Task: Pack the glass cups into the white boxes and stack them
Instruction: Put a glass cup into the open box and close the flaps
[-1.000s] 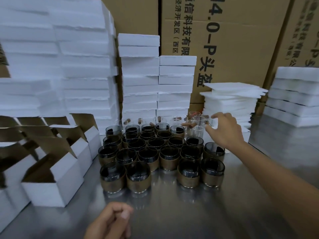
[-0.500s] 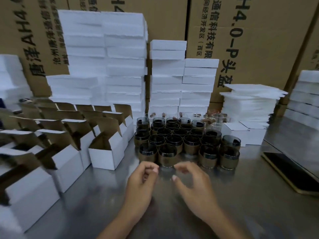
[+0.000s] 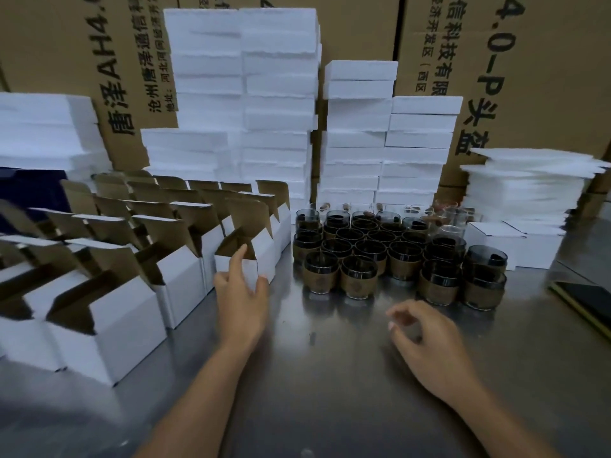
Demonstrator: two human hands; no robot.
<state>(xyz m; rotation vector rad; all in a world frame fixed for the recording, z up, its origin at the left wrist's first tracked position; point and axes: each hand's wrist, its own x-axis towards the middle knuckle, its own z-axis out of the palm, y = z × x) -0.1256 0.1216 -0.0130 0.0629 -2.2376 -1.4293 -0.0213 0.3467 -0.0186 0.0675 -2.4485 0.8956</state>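
1. Reaching out, my left hand (image 3: 241, 299) has its index finger (image 3: 238, 259) straight up the front of one open white box (image 3: 268, 252), with the thumb at the near corner. It touches the box but is not wrapped round it.
2. My right hand (image 3: 429, 348) hangs just above the metal table (image 3: 330, 385), loosely curled and holding nothing.
3. Every one of the glass cups (image 3: 370, 249) I can see stands in a tight cluster on the table, just right of that box. None is in a box, as far as I can tell.
4. Rows of open boxes (image 3: 132, 312) wait on the left with their flaps up. One closed box (image 3: 492, 241) sits right of the cups.
5. Tall white stacks (image 3: 274, 94) rise behind; whether they are packed boxes I cannot tell. I judge nearly all of this batch is left to pack and stack.
6. A flat dark thing, maybe a phone (image 3: 585, 302), lies at the right edge.
7. Writing: the left carton (image 3: 125, 61) reads "AH4" beside Chinese characters, and the right carton (image 3: 545, 77) reads "4.0-P头盔" with "通信科技有限". The emblem on the cups' brown bands is too small to read.
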